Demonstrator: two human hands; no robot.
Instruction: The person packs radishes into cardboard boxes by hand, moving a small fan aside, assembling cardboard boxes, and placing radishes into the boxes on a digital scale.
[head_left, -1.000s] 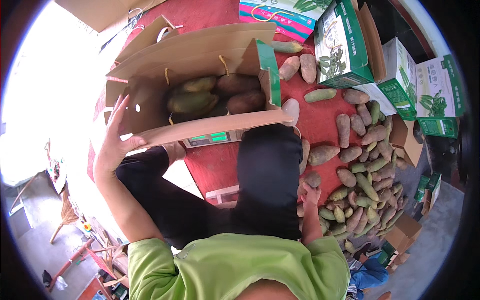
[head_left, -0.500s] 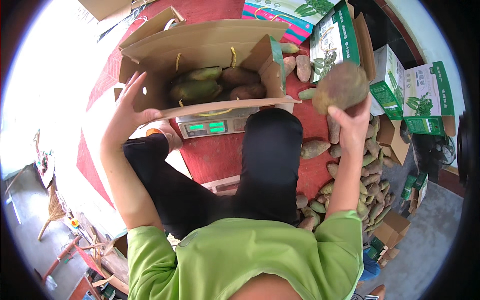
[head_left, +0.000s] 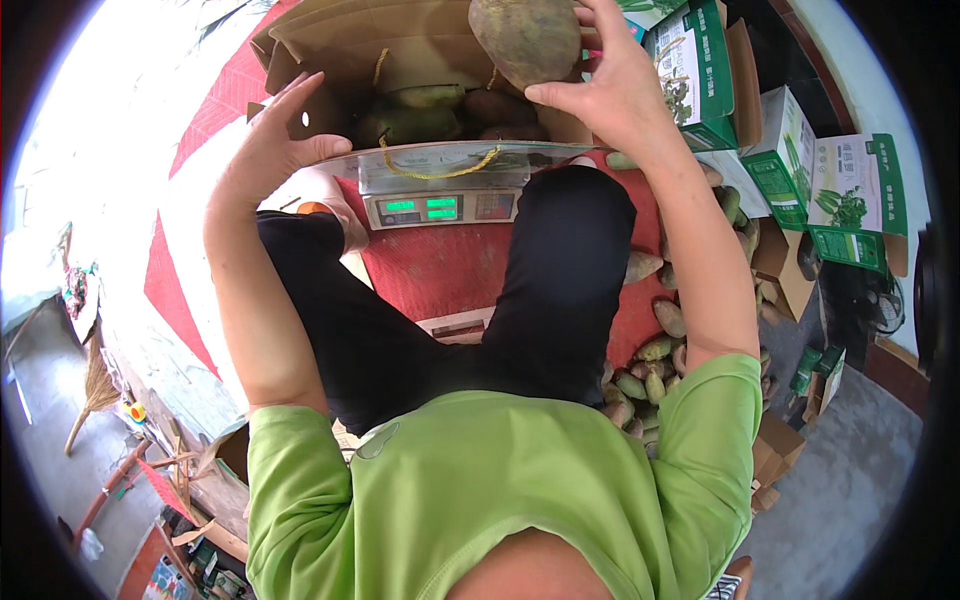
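We grip the big brown-green oval fruit [head_left: 525, 38] tight in our right hand [head_left: 610, 95]; our open left hand [head_left: 265, 150] should steady the brown cardboard box [head_left: 330, 45]

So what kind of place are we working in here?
Probably a fruit packing spot: an open cardboard box of mangoes sits on a digital scale, with loose mangoes and green printed cartons on the floor.

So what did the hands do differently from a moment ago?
The right hand came up from the heap of brownish-green fruit on the red mat, took hold of one big brownish-green fruit and carried it left, over the open brown cardboard box. The left hand stayed on the box's near left edge. The box still sits on the grey scale with green displays.
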